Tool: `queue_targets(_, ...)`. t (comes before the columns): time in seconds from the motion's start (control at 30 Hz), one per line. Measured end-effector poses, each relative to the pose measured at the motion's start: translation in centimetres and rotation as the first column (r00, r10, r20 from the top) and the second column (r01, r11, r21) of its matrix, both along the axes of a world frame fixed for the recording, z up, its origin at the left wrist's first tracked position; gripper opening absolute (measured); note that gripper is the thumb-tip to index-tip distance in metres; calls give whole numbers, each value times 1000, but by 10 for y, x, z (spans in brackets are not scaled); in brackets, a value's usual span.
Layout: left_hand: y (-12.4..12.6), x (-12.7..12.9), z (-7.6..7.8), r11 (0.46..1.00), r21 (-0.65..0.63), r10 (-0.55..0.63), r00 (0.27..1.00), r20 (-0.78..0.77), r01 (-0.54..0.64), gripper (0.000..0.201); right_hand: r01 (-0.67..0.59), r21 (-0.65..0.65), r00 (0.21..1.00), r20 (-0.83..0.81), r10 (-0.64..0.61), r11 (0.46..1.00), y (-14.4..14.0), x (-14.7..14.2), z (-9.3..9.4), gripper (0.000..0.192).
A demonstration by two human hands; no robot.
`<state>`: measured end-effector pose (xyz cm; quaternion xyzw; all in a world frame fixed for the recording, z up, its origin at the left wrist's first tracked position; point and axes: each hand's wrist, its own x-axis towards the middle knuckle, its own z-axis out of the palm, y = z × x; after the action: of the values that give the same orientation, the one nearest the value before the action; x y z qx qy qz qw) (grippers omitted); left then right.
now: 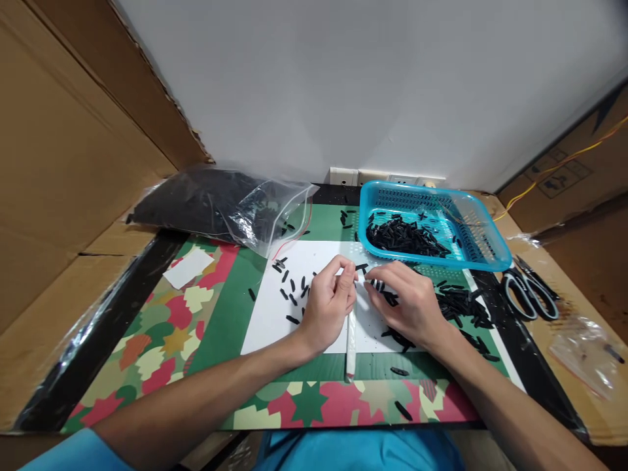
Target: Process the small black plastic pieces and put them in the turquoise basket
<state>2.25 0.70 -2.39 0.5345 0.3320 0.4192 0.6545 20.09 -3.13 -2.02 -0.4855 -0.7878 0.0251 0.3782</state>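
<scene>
My left hand [330, 304] is closed, with thumb and forefinger pressed together; whatever they pinch is hidden. Below it a white wrapped stick [350, 347] runs down toward the front edge of the sheet, its upper end hidden by the hand. Just to the right, my right hand [409, 304] curves with thumb and forefinger tips close together, facing the left fingertips. What is between those tips is too small to make out. Short black pieces [293, 299] lie scattered on the white paper [267, 327], and more [461, 304] are heaped beside my right wrist.
A blue plastic basket [436, 263] with black pieces stands at the back right. A large zip bag [206, 203] of dark material lies back left. Scissors [527, 294] and a small clear bag [583, 353] are at right. Cardboard walls [73, 131] flank the table.
</scene>
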Motion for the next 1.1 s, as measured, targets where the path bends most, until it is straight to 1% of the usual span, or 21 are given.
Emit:
queue_targets(0.03, 0, 0, 0, 1000, -9, -12, 1000, 6, 12, 37, 28, -35, 991, -130, -32, 999, -1, 0, 1, 12)
queue_targets(0.1, 0, -1, 1, 998, -34, -50, 999, 18, 50, 37, 12, -104, 946, -322, -45, 995, -2, -1, 4, 21)
queue_targets(0.17, 0, -2, 2, 994, -57, -91, 995, 26, 93, 37, -37, -129, 917, -398, -18, 991, -3, -2, 6, 21)
queue_targets(0.23, 0, -2, 3, 989, -77, -120, 992, 31, 122, 39, -48, -122, 918, -396, -4, 991, -3, -3, 8, 17)
queue_targets(0.3, -1, -2, 4, 986, -97, -131, 991, 36, 134, 43, -27, -97, 927, -375, -12, 995, -3, -4, 9, 14)
queue_targets(0.47, -1, -1, 7, 980, -120, -154, 986, 61, 161, 46, -16, -19, 947, -320, 9, 1000, -2, -2, 9, 12)
queue_targets(0.67, -2, -1, 9, 973, -131, -177, 979, 97, 189, 48, -34, 5, 960, -277, 34, 999, -1, -1, 7, 11)
queue_targets(0.73, -2, -1, 8, 970, -142, -181, 977, 117, 196, 48, -20, 65, 970, -241, 36, 998, -1, 0, 8, 12)
queue_targets(0.77, -1, -1, 8, 968, -153, -179, 976, 128, 197, 47, 19, 116, 977, -214, 6, 993, -1, 2, 9, 12)
queue_targets(0.8, -1, -2, 8, 965, -167, -180, 974, 139, 202, 46, 83, 170, 981, -190, -50, 982, -1, 5, 10, 13)
queue_targets(0.83, 0, -3, 8, 959, -185, -190, 970, 150, 217, 45, 173, 226, 976, -171, -135, 959, 0, 9, 12, 12)
queue_targets(0.87, 1, -3, 7, 949, -204, -212, 964, 160, 242, 45, 280, 264, 956, -168, -242, 923, 1, 14, 13, 10)
queue_targets(0.93, 3, -5, 7, 918, -238, -281, 943, 179, 318, 46, 475, 245, 879, -181, -442, 845, 4, 23, 17, 8)
queue_targets(0.97, 4, -6, 6, 900, -247, -319, 928, 191, 360, 48, 551, 229, 835, -172, -523, 803, 5, 27, 18, 9)
queue_targets(1.0, 5, -7, 6, 884, -254, -350, 915, 201, 393, 51, 586, 215, 810, -163, -563, 782, 6, 29, 19, 14)
queue_targets(1.03, 6, -7, 6, 872, -259, -371, 905, 207, 416, 54, 586, 204, 810, -154, -566, 784, 6, 29, 20, 18)
queue_targets(1.07, 7, -7, 5, 863, -263, -386, 899, 207, 431, 56, 548, 201, 836, -146, -529, 812, 5, 28, 21, 20)
queue_targets(1.1, 8, -7, 5, 858, -267, -395, 896, 205, 439, 58, 476, 197, 879, -141, -455, 857, 4, 24, 21, 19)
